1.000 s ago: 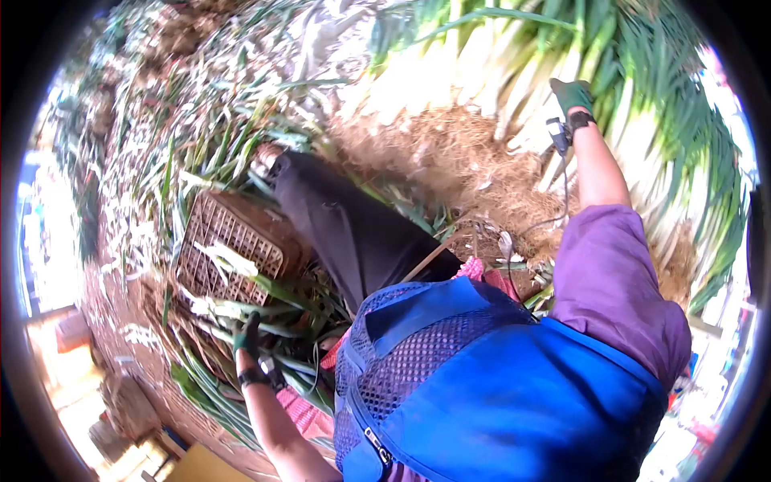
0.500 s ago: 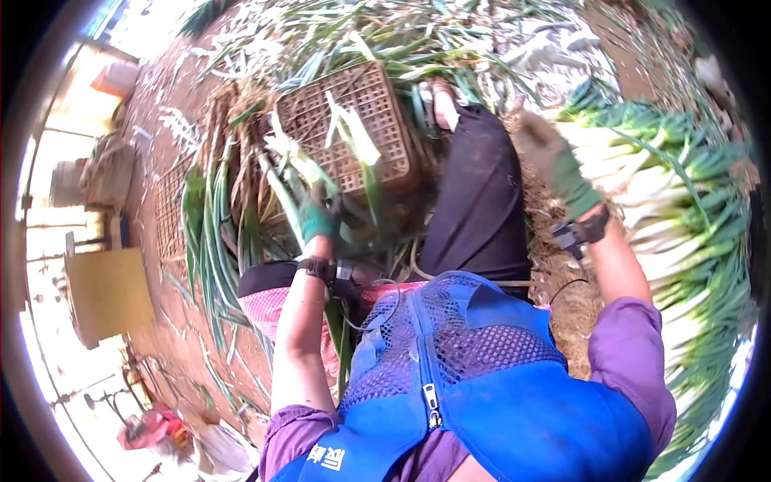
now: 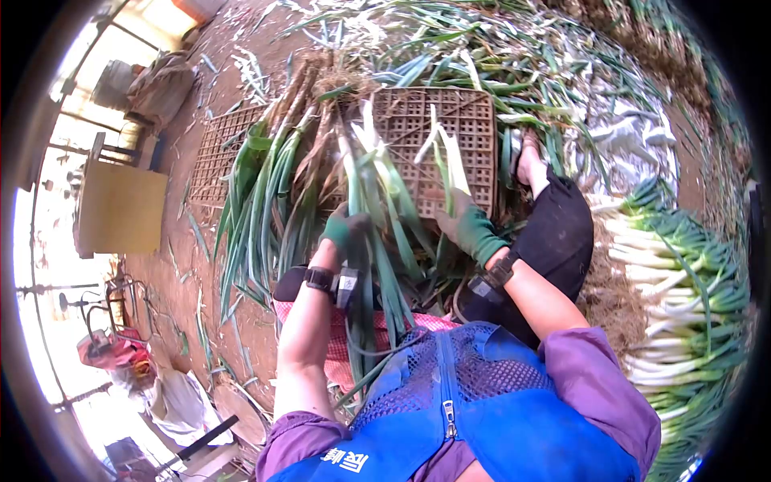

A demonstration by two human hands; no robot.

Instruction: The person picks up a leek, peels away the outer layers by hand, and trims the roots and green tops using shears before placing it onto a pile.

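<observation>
My left hand [image 3: 345, 230], in a green glove with a dark palm, is closed around a long green onion [image 3: 352, 173], its leaves trailing toward my lap. My right hand [image 3: 468, 229], gloved alike, is closed at the lower part of another green onion whose white stem [image 3: 454, 165] points away from me over an upturned brown plastic crate [image 3: 474, 120]. Between my hands more loose onion stalks [image 3: 397, 193] slant across the crate's near edge. A bundle of untrimmed green onions [image 3: 273, 173] with brown, dry roots lies left of my left hand.
A long row of cleaned green onions [image 3: 666, 281] lies at the right, beside a heap of brown root trimmings [image 3: 614, 305]. Leaf scraps [image 3: 418, 48] cover the ground beyond the crate. A second crate [image 3: 217, 161] and a yellowish board [image 3: 120, 209] are at the left.
My right hand has come from the right, near the root heap, over to the stalks at the crate and closed on a green onion. My left hand stays on its stalks. The view has shifted.
</observation>
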